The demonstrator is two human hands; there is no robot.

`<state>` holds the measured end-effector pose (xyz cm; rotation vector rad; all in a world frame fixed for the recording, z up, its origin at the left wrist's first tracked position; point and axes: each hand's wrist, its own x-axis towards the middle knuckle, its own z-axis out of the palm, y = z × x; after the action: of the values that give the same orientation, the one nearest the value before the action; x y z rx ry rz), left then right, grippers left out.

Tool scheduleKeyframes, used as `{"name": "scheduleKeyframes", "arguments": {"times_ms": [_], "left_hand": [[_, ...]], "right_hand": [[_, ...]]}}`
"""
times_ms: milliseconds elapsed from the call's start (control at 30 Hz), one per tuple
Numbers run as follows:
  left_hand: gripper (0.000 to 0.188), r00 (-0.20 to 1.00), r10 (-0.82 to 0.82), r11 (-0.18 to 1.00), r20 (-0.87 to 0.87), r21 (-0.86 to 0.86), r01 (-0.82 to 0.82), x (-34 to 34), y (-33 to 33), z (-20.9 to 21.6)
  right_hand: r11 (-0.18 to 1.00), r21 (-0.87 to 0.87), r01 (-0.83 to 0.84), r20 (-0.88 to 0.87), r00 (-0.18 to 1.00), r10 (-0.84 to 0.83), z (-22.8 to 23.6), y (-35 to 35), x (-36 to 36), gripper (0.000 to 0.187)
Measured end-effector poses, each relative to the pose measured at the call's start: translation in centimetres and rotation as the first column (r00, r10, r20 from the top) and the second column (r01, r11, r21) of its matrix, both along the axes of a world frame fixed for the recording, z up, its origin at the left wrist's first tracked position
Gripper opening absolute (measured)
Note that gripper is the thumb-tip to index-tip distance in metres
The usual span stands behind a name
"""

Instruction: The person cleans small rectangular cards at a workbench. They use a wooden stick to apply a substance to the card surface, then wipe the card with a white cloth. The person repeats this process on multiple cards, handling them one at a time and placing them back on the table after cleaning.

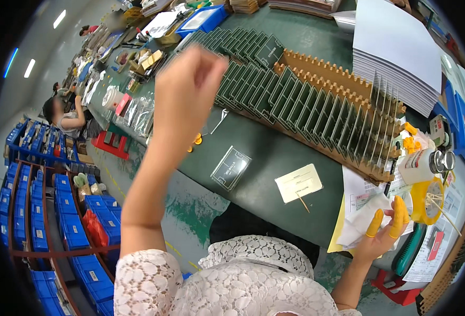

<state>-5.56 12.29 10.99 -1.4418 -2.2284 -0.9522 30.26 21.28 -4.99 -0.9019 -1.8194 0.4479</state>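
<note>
My left hand (187, 87) is raised over the table, in front of the rows of dark green plates (253, 87). Its fingers are curled together and somewhat blurred, so what they hold, if anything, is hidden. My right hand (382, 234), with yellow finger cots on its thumb and fingers, is at the right by a crumpled white cloth (363, 224). Thumb and fingers are apart. A flat dark plate with white outlines (231, 167) lies on the green table (264, 145). Right of it is a cream card (299, 183), with a thin wooden stick (302, 201) at its lower edge.
Slotted cardboard racks (327, 68) hold the plates upright. At the right stand a white bottle (418, 166), a yellow tape roll (426, 203), a green-handled tool (409, 250) and a tall paper stack (395, 47). Shelves of blue bins (71, 210) are at the left; people sit further back.
</note>
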Motion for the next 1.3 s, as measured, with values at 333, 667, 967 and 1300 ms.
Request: {"name": "scheduleKeyframes", "arguments": {"times_ms": [333, 667, 967, 1300], "left_hand": [[0.057, 0.956, 0.183, 0.847, 0.227, -0.531, -0.037, 3.7, -10.8, -10.7], [0.019, 0.359, 0.108, 0.982, 0.927, -0.155, 0.105, 0.9, -12.3, -12.3], [0.012, 0.236, -0.046, 0.997, 0.971, 0.03, 0.074, 2.5, -14.4, -11.1], [0.008, -0.204, -0.243, 0.934, 0.948, 0.285, 0.214, 3.5, -14.7, -11.4]], "right_hand": [[0.998, 0.053, -0.034, 0.04, 0.999, 0.031, 1.7, -1.8, -1.9, 0.039], [0.965, -0.076, -0.251, 0.046, 0.966, 0.254, 3.2, -6.9, -7.5, 0.035], [0.737, -0.376, -0.562, -0.051, 0.806, 0.589, 4.9, -9.4, -15.7, 0.048], [0.583, -0.408, -0.702, -0.095, 0.668, 0.738, 5.3, -10.3, -18.4, 0.053]]}}
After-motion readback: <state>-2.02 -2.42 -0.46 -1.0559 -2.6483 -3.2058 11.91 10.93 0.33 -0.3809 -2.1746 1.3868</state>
